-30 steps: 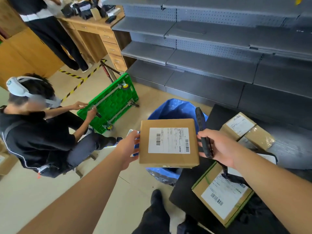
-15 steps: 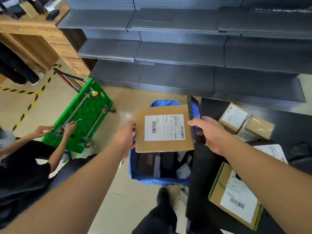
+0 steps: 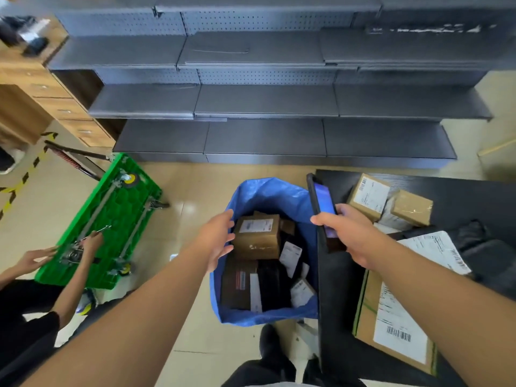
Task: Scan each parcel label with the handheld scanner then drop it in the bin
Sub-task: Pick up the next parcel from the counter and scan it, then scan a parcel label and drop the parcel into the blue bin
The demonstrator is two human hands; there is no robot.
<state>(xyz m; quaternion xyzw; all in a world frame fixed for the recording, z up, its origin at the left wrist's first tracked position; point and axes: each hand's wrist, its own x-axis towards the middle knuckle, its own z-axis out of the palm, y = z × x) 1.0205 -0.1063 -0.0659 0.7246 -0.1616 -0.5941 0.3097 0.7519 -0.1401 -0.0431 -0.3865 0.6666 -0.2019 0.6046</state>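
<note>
A blue bag bin (image 3: pixel 268 191) stands on the floor, holding several parcels. A brown labelled box (image 3: pixel 258 236) lies on top of the pile inside it. My left hand (image 3: pixel 216 238) hovers over the bin's left rim, fingers relaxed and holding nothing, just beside that box. My right hand (image 3: pixel 349 236) grips the black handheld scanner (image 3: pixel 322 205), its lit screen facing up, at the bin's right edge. More labelled parcels lie on the black table (image 3: pixel 460 196): a small box (image 3: pixel 368 195), a taped box (image 3: pixel 411 208) and a large box (image 3: pixel 391 325).
Grey shelving (image 3: pixel 265 104) runs along the back. A green hand trolley (image 3: pixel 103 219) lies upturned on the floor at left, with another person's hands (image 3: pixel 92 243) on it. A wooden drawer unit (image 3: pixel 61 104) stands at far left. My shoe (image 3: pixel 269 342) is below the bin.
My left hand has let go of the brown box, which now lies in the bin. The view tilted down and the right hand with the scanner stays beside the bin.
</note>
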